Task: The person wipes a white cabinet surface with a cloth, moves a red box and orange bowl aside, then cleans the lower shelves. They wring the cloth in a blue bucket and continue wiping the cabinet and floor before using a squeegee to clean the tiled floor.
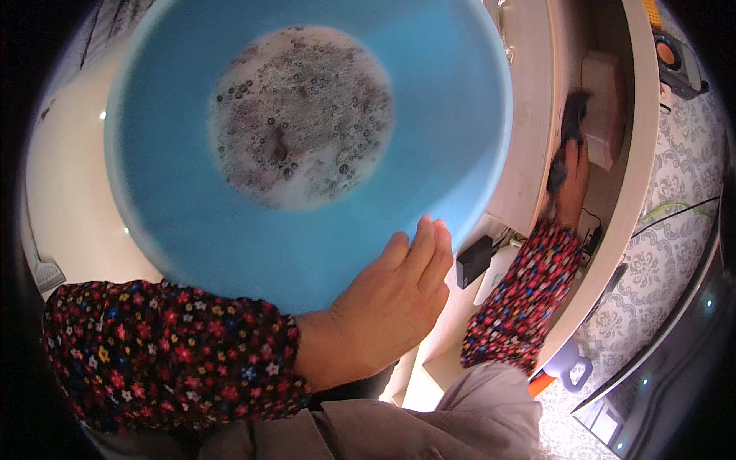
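A large light-blue plastic basin (448, 132) stands before me, with foamy greyish water (299, 115) in its bottom. My left hand (397, 293) is on the near right part of the basin's rim, its fingers over the inner wall and its thumb hidden. Off to the right, my right hand (577, 178) reaches into a recessed wooden shelf (621, 207). It holds a dark cloth (572, 118), bunched and blurred, against the wooden side of the recess. A pinkish-beige box (601, 103) sits just beyond that hand in the recess.
A black adapter box (477, 261) with cables lies between the basin and my right sleeve. Past the shelf's raised edge are a black device with an orange disc (670, 54), a lilac kettlebell-shaped object (566, 362), loose cables (673, 218) and a dark glossy screen (667, 368).
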The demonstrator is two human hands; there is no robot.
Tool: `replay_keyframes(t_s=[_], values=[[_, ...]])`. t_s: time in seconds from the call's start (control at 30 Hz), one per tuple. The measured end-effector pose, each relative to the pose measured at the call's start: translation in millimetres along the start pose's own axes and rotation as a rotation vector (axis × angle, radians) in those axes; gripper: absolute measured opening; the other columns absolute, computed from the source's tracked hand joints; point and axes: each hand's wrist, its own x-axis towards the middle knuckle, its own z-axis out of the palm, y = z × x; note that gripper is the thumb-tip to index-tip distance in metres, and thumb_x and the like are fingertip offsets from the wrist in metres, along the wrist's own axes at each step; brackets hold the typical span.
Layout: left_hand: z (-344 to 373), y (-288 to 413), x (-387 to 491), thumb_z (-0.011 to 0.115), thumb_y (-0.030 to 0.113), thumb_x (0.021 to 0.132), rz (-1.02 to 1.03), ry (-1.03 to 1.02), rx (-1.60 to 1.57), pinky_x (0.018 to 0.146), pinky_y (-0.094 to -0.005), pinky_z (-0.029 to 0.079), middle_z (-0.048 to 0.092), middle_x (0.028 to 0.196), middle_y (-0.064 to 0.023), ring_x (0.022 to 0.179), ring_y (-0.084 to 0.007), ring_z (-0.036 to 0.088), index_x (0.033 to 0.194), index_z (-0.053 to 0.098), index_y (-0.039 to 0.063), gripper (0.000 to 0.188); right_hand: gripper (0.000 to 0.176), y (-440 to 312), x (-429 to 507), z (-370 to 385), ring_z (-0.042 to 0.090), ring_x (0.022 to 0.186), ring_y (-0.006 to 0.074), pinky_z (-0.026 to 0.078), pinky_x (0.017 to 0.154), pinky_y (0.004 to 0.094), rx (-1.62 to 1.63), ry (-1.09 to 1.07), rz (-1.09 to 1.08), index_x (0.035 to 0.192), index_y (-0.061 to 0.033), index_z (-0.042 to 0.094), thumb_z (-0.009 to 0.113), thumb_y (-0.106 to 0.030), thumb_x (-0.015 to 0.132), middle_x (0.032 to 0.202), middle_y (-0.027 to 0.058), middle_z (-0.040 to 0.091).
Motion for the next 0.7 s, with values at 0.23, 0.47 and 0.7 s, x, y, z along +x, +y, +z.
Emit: replay_keyframes(t_s=[0.23, 0.47, 0.7], values=[[-10.3, -1.3, -3.2, 0.057, 0.021, 0.086, 0.05, -0.054, -0.121, 0.095, -0.0456, 0.048, 0.051, 0.131, -0.0422, 0.124, -0.0463, 0.053, 0.101, 0.063, -0.005, 0.031, 0.061, 170.5, -54.8, -83.9, 0.054, 0.128, 0.0362, 0.041, 0.109, 0.0399, -0.194, 0.164, 0.36, 0.145, 0.0016, 0.047, 0.05, -0.043, 0.104, 0.141, 0.0218, 0.056], [-13.8, -2.8, 1.8, 0.062, 0.018, 0.088, 0.058, -0.177, -0.085, 0.095, -0.0462, 0.05, 0.044, 0.136, -0.0437, 0.124, -0.0479, 0.053, 0.107, 0.064, -0.002, 0.028, 0.06, 212.4, 21.4, -86.4, 0.051, 0.131, 0.0367, 0.04, 0.111, 0.0402, -0.353, 0.134, 0.394, 0.146, 0.0011, 0.045, 0.05, -0.04, 0.104, 0.144, 0.0223, 0.052], [-22.1, -2.4, 8.1, 0.074, 0.023, 0.083, 0.096, -0.198, -0.04, 0.096, -0.0505, 0.048, 0.037, 0.138, -0.0438, 0.119, -0.0502, 0.053, 0.11, 0.064, 0.0, 0.037, 0.058, 193.0, 24.5, -69.7, 0.049, 0.134, 0.0372, 0.038, 0.112, 0.0405, -0.383, 0.193, 0.414, 0.147, 0.0006, 0.043, 0.05, -0.037, 0.104, 0.147, 0.0229, 0.049]])
